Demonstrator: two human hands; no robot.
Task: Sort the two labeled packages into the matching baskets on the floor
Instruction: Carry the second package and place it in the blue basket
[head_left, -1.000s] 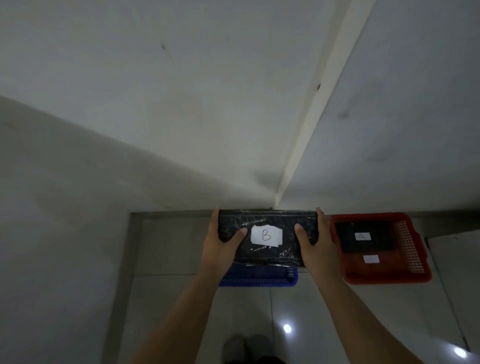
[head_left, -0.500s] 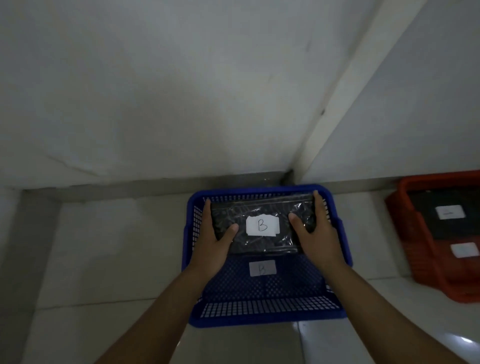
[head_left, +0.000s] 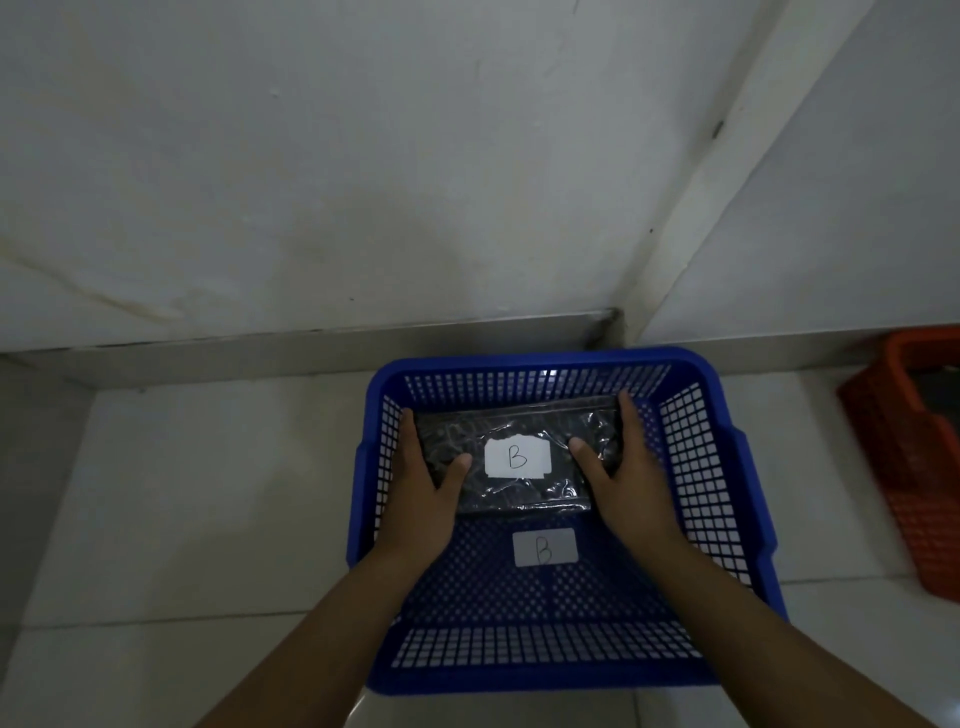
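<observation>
A black plastic-wrapped package (head_left: 511, 434) with a white label marked B is inside the blue basket (head_left: 696, 478), near its far wall. My left hand (head_left: 423, 499) grips the package's left end and my right hand (head_left: 626, 478) grips its right end, thumbs on top. A white tag marked B (head_left: 544, 547) lies on the basket's floor just in front of the package. At the right edge stands the red basket (head_left: 906, 457) with something dark inside; its label is out of view.
Both baskets sit on a pale tiled floor (head_left: 197, 509) against a white wall (head_left: 363, 182). A wall corner (head_left: 691, 208) meets the floor just behind the blue basket.
The view has dropped closer to the floor. Both hands have lowered the B package from above the blue basket down into it, toward its far wall.
</observation>
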